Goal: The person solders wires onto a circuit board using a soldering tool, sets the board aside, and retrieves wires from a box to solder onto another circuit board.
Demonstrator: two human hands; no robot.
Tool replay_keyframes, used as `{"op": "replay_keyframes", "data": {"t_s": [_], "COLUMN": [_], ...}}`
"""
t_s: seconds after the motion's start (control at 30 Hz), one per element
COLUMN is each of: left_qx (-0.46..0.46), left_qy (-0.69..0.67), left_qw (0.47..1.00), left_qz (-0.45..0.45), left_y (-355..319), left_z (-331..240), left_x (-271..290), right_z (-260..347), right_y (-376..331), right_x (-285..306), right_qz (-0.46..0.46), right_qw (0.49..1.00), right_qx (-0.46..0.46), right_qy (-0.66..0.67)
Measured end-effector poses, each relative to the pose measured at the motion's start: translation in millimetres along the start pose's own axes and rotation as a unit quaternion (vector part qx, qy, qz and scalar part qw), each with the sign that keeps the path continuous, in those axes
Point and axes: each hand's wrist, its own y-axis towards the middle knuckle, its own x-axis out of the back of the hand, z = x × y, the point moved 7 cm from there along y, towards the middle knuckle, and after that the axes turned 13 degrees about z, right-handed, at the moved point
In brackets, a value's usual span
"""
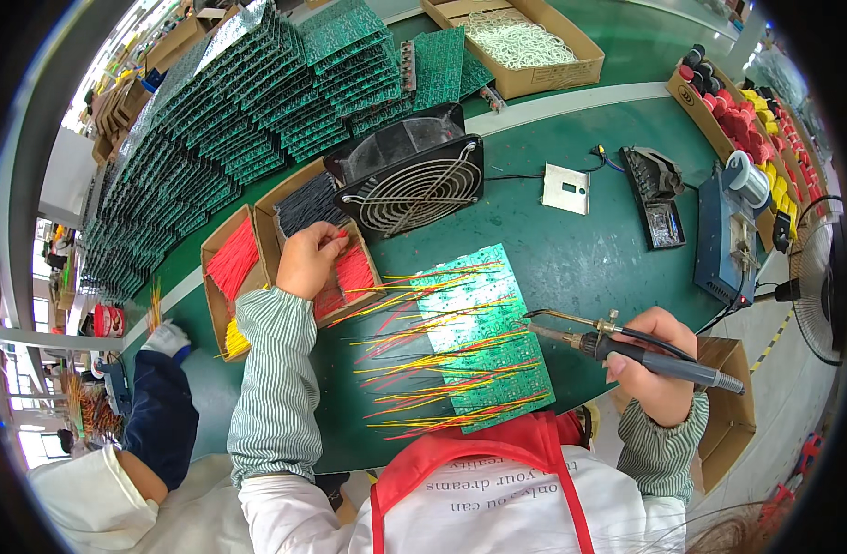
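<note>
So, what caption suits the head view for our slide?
Right hand holding a soldering iron at a green circuit board, left hand at a box of red wires.

Head-worn wide fisheye, close above, facing down onto bench (pixel 589 268).

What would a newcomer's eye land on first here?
Probably the green circuit board near the middle of the table, with yellow, red and dark wires fanning out past its left side. Next, the soldering iron in the right hand, its tip by the board's right edge. Then the tall stacks of green boards filling the upper left.
</note>
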Motion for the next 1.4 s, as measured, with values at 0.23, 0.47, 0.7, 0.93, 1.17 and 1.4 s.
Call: {"op": "replay_keyframes", "data": {"t_s": [0.23, 0.47, 0.7, 0.93, 1.17, 1.4], "left_qx": [-0.021, 0.011, -0.024, 0.005, 0.01, -0.086], "left_qy": [-0.03, -0.119, -0.033, -0.179, -0.161, -0.079], "left_qw": [0.999, 0.991, 0.999, 0.982, 0.986, 0.99], "left_qz": [-0.006, -0.055, -0.017, -0.055, -0.049, -0.084], "left_y": [2, 5, -7, 4, 2, -45], "left_z": [4, 12, 7, 34, 34, -37], "left_x": [7, 3, -3, 4, 3, 34], "right_z": [0, -1, -2, -1, -1, 5], "right_y": [-1, 7, 12, 16, 14, 19], "right_x": [1, -1, -2, -3, -2, -7], "right_qz": [-0.001, 0.012, 0.001, 0.006, 0.01, 0.012], "right_qw": [1.0, 1.0, 1.0, 1.0, 1.0, 1.0], "right_qx": [-0.002, -0.006, 0.004, 0.004, -0.003, -0.006], "right_qy": [0.0, 0.0, -0.006, -0.008, -0.005, 0.012]}}
